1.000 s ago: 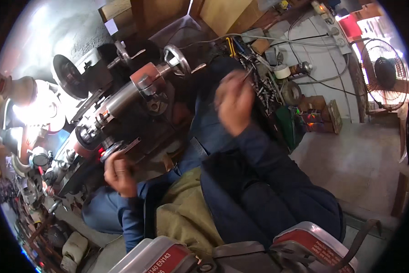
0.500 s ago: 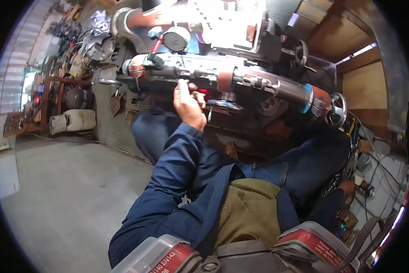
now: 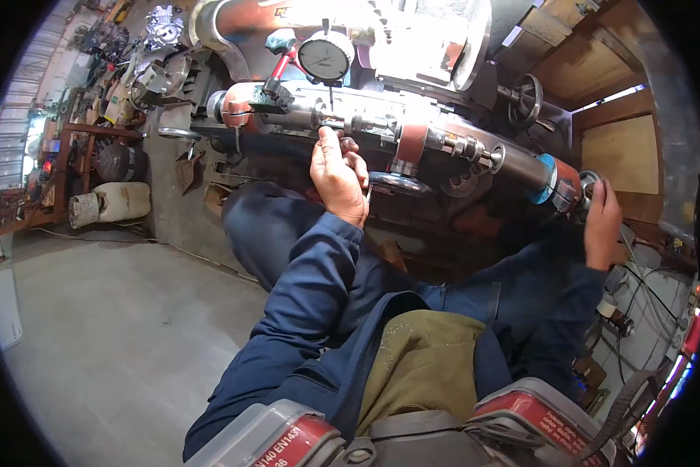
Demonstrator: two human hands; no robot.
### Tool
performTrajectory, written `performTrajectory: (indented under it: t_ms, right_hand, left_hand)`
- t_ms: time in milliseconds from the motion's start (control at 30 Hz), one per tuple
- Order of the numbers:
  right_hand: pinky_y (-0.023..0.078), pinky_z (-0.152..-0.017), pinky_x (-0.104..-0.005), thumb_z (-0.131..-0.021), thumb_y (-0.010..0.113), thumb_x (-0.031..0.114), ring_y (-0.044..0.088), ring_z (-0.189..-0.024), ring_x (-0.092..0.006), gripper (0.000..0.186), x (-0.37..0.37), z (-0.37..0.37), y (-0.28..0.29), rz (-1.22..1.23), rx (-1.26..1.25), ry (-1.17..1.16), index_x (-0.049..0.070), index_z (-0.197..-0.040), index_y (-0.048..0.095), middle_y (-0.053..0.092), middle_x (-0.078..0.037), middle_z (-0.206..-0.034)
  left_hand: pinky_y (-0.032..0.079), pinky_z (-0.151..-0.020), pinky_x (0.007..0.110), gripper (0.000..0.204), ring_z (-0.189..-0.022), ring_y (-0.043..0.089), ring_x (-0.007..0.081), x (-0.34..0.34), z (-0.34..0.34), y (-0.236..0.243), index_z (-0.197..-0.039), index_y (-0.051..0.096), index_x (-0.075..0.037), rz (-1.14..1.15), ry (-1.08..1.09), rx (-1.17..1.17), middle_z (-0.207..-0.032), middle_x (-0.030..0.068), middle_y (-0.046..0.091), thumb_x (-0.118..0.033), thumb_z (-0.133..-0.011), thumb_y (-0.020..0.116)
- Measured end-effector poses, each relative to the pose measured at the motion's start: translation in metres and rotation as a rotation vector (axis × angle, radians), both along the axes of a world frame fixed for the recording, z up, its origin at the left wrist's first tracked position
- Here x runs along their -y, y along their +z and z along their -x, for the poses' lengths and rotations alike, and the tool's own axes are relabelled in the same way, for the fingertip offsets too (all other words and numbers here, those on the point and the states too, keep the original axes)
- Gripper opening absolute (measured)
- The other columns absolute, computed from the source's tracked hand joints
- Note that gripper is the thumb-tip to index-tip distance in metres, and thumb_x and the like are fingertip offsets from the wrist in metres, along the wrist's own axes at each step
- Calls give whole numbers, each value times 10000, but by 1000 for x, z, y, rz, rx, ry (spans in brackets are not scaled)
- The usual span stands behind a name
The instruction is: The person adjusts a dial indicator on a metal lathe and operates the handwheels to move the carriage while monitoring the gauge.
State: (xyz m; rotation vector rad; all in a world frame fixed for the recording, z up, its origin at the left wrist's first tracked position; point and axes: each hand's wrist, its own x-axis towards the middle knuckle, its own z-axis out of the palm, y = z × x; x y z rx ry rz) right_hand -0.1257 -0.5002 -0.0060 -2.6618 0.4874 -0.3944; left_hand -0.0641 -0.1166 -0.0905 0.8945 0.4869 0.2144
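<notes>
A stepped metal shaft is mounted lengthwise in a machine in front of me. My left hand reaches up to its front side, fingers curled and fingertips at the metal. Just above them a round dial gauge with a white face points its thin stem down at the shaft. A red arm with a dark knob stands beside the gauge. At the machine's right end my right hand is closed on a handwheel, partly covering it.
Another handwheel sticks out below the shaft, near my left hand. A larger handwheel is farther back. On the left a white plastic canister lies by a rusty frame. My knees are close under the machine.
My right hand has come up from low on the right onto the end handwheel. My left hand has shifted slightly right along the shaft. The view has moved a little, and the gauge face now shows.
</notes>
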Motion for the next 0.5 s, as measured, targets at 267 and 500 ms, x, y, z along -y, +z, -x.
performTrajectory:
  t_ms: [267, 500]
  right_hand:
    - [446, -928, -379, -991, 488, 219, 610, -1077, -320, 408, 4, 81, -99, -52, 374, -158, -43, -1302, 451, 620, -232, -1158]
    - [453, -929, -382, -982, 486, 378, 604, -1107, -336, 494, 0, 3, -11, 89, 60, -180, -5, -1292, 523, 620, -210, -1212]
  left_hand:
    - [311, -335, 237, 415, -422, 452, 112, -1, 6, -8, -1026, 518, -46, 20, -56, -32, -792, 73, 587, -456, -994, 466]
    - [451, -452, 221, 492, -609, 613, 131, 8, 5, -6, -1173, 490, 11, -92, -123, 37, -966, 101, 625, -431, -964, 547]
